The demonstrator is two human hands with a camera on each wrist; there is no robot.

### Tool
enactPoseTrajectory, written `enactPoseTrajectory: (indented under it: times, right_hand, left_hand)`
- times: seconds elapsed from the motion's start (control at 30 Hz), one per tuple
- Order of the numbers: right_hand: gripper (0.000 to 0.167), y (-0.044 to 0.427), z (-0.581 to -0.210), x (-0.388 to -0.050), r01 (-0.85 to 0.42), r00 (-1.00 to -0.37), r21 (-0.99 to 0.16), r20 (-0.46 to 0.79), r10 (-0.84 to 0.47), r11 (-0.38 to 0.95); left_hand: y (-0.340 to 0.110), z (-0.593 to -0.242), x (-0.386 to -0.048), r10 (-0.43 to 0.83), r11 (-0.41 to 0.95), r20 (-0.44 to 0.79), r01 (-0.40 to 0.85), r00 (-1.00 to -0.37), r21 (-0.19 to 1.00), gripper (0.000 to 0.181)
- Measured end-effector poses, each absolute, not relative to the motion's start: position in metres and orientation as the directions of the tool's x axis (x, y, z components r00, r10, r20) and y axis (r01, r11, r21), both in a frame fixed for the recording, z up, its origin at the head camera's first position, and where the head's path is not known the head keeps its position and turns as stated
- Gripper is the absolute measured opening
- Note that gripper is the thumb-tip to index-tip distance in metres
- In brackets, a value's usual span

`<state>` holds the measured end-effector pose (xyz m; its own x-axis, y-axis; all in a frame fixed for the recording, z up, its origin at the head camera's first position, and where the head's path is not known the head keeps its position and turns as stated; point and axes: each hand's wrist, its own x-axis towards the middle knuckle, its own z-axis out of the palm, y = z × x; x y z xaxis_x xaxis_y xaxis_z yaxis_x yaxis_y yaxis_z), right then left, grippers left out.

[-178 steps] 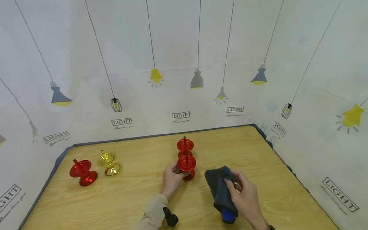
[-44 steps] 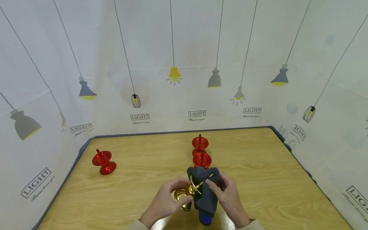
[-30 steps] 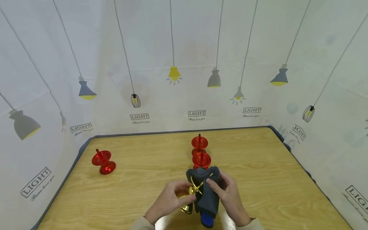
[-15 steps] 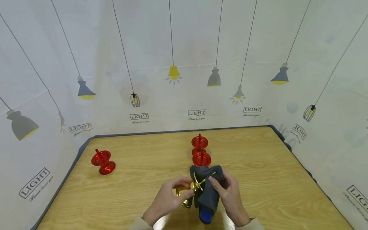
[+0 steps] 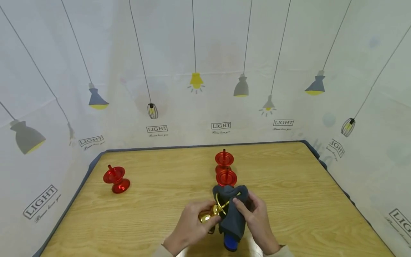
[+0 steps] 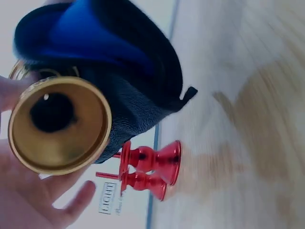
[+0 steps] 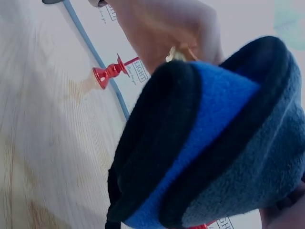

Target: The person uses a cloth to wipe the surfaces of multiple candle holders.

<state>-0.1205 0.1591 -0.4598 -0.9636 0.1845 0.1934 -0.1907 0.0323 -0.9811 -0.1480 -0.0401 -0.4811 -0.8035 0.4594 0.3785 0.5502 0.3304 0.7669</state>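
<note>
My left hand grips a shiny gold candle holder by its stem and base, just above the table's near side. The left wrist view looks into its hollow round base. My right hand holds a dark grey cloth with a blue inner side. The cloth is folded round the dish end of the candle holder, so that the dish is mostly covered and only a thin gold edge shows. In the right wrist view the cloth hides most of the holder.
Two red candle holders, a nearer one and a farther one, stand just beyond the cloth. Another red candle holder stands at the table's left. A white curtain printed with lamps surrounds the wooden table.
The gold candle holder, earlier standing at the left, is now in my left hand, which was at a red one. Within the last second its base has turned a little against the cloth.
</note>
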Motion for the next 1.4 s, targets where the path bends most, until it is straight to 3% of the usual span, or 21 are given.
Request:
enactPoseTrajectory:
  times: [0.13,0.23,0.3,0.47,0.53,0.6,0.7,0.8,0.87,1.0,1.1,1.27,1.33,1.4]
  right_hand:
    - [0.027,0.164,-0.46,-0.12,-0.152,-0.983,-0.988,0.155,0.1,0.03]
    - [0.031,0.166,-0.461,-0.119,-0.106,-0.993,-0.994,0.107,0.047,0.027]
    - [0.032,0.166,-0.462,-0.118,-0.092,-0.995,-0.995,0.093,0.039,0.025]
    - [0.027,0.162,-0.463,-0.119,-0.11,-0.984,-0.993,0.114,0.139,0.036]
    - [0.027,0.16,-0.463,-0.12,-0.108,-0.975,-0.993,0.115,0.192,0.048]
    - [0.028,0.159,-0.463,-0.121,-0.102,-0.965,-0.993,0.114,0.237,0.063]
    - [0.029,0.156,-0.461,-0.121,-0.092,-0.957,-0.993,0.109,0.27,0.072]
    - [0.028,0.154,-0.46,-0.122,-0.094,-0.954,-0.992,0.113,0.279,0.082]
    - [0.028,0.154,-0.46,-0.122,-0.105,-0.956,-0.99,0.126,0.266,0.09]
    - [0.028,0.157,-0.46,-0.121,-0.133,-0.965,-0.988,0.146,0.22,0.075]
    - [0.027,0.163,-0.459,-0.12,-0.137,-0.976,-0.99,0.141,0.165,0.035]
    - [0.029,0.172,-0.46,-0.118,-0.148,-0.988,-0.989,0.148,0.044,-0.013]
    - [0.028,0.173,-0.461,-0.117,-0.158,-0.987,-0.987,0.157,0.02,-0.02]
    - [0.028,0.173,-0.462,-0.117,-0.162,-0.986,-0.986,0.162,0.027,-0.025]
  left_hand:
    - [-0.049,-0.483,-0.154,0.632,0.133,0.215,0.377,-0.745,0.917,0.023]
    - [-0.054,-0.486,-0.159,0.726,0.006,0.172,0.257,-0.665,0.966,0.031]
    - [-0.056,-0.487,-0.159,0.74,0.001,0.164,0.245,-0.653,0.97,0.033]
    - [-0.051,-0.488,-0.153,0.565,0.149,0.249,0.394,-0.786,0.907,0.022]
    - [-0.047,-0.49,-0.151,0.469,0.211,0.326,0.462,-0.821,0.861,0.027]
    - [-0.043,-0.493,-0.149,0.403,0.29,0.436,0.564,-0.805,0.773,0.033]
    - [-0.037,-0.496,-0.148,0.354,0.415,0.594,0.69,-0.723,0.593,0.04]
    - [-0.034,-0.497,-0.147,0.325,0.509,0.676,0.725,-0.661,0.464,0.042]
    - [-0.034,-0.496,-0.147,0.323,0.518,0.685,0.728,-0.653,0.449,0.042]
    - [-0.036,-0.49,-0.145,0.387,0.411,0.558,0.678,-0.735,0.609,0.034]
    - [-0.041,-0.484,-0.147,0.481,0.26,0.357,0.52,-0.8,0.814,0.026]
    - [-0.051,-0.484,-0.155,0.666,0.065,0.149,0.256,-0.731,0.964,0.032]
    - [-0.052,-0.486,-0.157,0.707,0.02,0.145,0.224,-0.692,0.974,0.033]
    - [-0.052,-0.488,-0.157,0.701,0.021,0.157,0.24,-0.695,0.971,0.033]
